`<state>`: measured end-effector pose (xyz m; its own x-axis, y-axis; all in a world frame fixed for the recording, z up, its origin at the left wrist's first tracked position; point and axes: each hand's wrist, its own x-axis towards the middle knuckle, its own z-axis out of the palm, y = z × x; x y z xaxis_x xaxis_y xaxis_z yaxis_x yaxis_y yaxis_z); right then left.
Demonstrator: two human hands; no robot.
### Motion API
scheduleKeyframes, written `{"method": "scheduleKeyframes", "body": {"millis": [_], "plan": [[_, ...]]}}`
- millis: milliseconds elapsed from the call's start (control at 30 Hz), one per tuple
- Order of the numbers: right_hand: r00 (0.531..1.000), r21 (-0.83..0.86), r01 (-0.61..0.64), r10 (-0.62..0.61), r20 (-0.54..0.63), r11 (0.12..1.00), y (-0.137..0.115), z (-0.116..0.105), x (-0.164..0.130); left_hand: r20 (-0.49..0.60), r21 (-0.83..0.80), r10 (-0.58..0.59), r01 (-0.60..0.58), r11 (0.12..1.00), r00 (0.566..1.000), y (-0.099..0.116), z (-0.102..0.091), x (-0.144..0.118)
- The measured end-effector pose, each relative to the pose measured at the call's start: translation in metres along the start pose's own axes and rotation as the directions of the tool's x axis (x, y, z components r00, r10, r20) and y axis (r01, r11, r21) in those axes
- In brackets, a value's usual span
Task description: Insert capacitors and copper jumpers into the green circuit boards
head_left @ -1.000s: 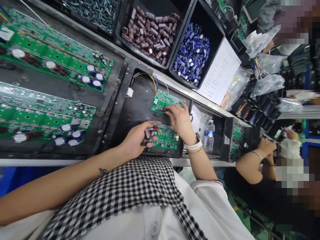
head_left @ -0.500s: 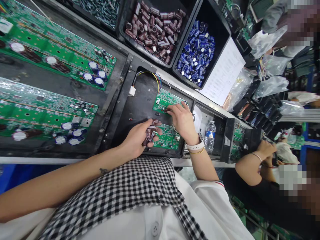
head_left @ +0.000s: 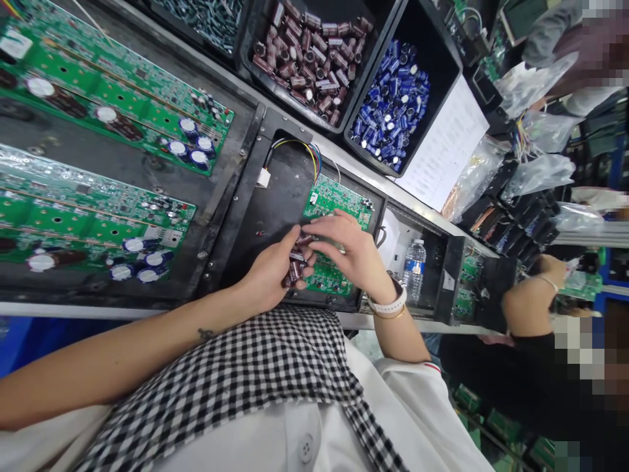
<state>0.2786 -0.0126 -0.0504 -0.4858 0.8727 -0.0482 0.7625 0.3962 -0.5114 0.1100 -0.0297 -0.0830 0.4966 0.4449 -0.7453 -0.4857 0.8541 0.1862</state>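
My left hand (head_left: 269, 272) is cupped, its fingers (head_left: 289, 241) clenched around a small bunch of dark maroon capacitors (head_left: 296, 265), held just above the near edge of a small green circuit board (head_left: 334, 275) in a black tray (head_left: 275, 190). My right hand (head_left: 351, 252) meets it, fingertips (head_left: 310, 226) pinching one capacitor at the top of the bunch. Beyond my fingers sit bins of maroon capacitors (head_left: 314, 52) and blue capacitors (head_left: 390, 108); a water bottle (head_left: 414, 262) stands past my right wrist.
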Motion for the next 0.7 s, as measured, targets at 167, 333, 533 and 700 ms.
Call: {"method": "scheduleKeyframes", "body": {"millis": [167, 333, 533, 700], "plan": [[0.985, -0.238, -0.139, 0.109, -0.135, 0.961, 0.011, 0.018, 0.016, -0.03, 0.037, -0.016, 0.017, 0.999, 0.999, 0.0, 0.0, 0.0], [0.983, -0.318, -0.157, 0.117, -0.141, 0.935, 0.023, 0.028, 0.025, -0.002, 0.116, -0.052, 0.052, 0.992, 0.999, 0.002, -0.001, -0.003], [0.988, -0.371, -0.147, 0.119, -0.1, 0.917, 0.014, 0.023, 0.027, 0.054, 0.148, -0.04, 0.031, 0.988, 0.998, -0.001, 0.001, -0.016], [0.992, -0.446, -0.119, 0.089, -0.086, 0.887, 0.014, 0.025, 0.03, 0.097, 0.211, -0.117, 0.094, 0.973, 0.988, 0.017, 0.007, -0.049]]}}
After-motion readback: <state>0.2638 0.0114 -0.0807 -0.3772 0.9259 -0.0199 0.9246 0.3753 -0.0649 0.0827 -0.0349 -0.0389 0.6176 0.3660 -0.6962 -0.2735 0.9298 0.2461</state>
